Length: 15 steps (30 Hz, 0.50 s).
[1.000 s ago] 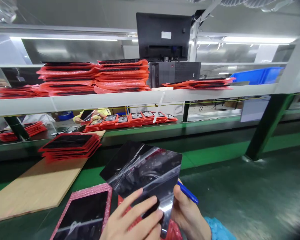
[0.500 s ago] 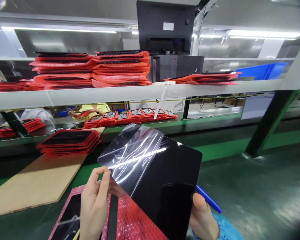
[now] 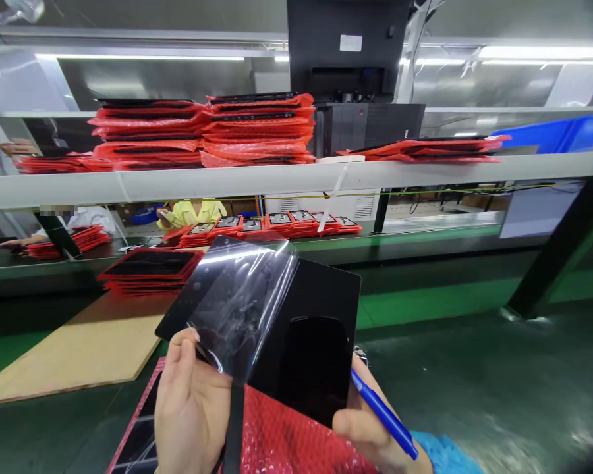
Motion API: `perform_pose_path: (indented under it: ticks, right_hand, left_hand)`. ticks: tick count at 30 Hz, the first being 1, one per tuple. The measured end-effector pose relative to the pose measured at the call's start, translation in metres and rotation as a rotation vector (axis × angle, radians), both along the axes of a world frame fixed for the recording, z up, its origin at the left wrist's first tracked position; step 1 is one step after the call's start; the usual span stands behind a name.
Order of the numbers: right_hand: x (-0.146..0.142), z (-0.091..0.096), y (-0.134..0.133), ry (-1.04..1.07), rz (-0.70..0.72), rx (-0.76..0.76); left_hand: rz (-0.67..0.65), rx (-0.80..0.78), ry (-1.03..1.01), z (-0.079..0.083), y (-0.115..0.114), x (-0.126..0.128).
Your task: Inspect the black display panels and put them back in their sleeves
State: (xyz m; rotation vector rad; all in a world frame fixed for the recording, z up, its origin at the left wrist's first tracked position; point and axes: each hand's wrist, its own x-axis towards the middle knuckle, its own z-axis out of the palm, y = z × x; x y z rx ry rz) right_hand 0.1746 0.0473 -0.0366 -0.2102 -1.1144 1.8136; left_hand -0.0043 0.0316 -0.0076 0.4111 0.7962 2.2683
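A glossy black screen panel (image 3: 306,329) is held tilted in front of me. Clear plastic film (image 3: 242,296) lies wrinkled over its left part, partly lifted, with bright reflections along its fold. My left hand (image 3: 192,408) is closed at the panel's lower left edge, thumb and fingers pinching the film there. At the lower right, my right hand (image 3: 370,431) grips the panel's edge with the thumb in front. A blue pen (image 3: 383,411) is tucked in that same hand. Beneath the panel is red bubble wrap (image 3: 296,431); another dark panel (image 3: 138,421) lies at the lower left.
A wooden board (image 3: 89,342) lies left on the green bench, with a stack of red-wrapped panels (image 3: 151,270) at its far end. A shelf rail (image 3: 227,181) crosses ahead, bearing red-wrapped stacks (image 3: 257,131), a monitor (image 3: 346,52) and a blue bin (image 3: 558,135). People sit beyond.
Both hands and the panel have shifted left, and my view has turned slightly left. The pen now shows in front of my right hand. The film remains partly lifted.
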Motion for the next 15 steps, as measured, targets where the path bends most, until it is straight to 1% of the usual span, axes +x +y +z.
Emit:
perform_pose_path:
  ticks: [3,6,9,11,13,15]
  right_hand:
    - [-0.006,0.009,-0.007,-0.014,0.066,-0.026]
    - [-0.008,0.014,-0.011,-0.052,0.07,-0.023]
    - [-0.007,0.011,-0.01,-0.071,-0.001,-0.014]
    - [-0.004,0.004,-0.008,-0.079,-0.067,-0.051]
    - [0.0,-0.004,-0.005,-0.112,-0.163,-0.096]
    - [0.005,-0.011,-0.004,-0.179,-0.273,-0.11]
  left_hand:
    - [0.026,0.014,0.012,0.003,0.001,-0.007]
    - [0.025,0.008,0.007,0.004,0.002,-0.012]
    - [0.02,-0.013,0.002,0.003,0.003,-0.017]
    - [0.031,-0.047,0.012,0.002,0.005,-0.022]
    - [0.067,-0.084,0.067,0.0,0.007,-0.03]
    - [0.11,-0.102,0.17,-0.003,0.011,-0.04]
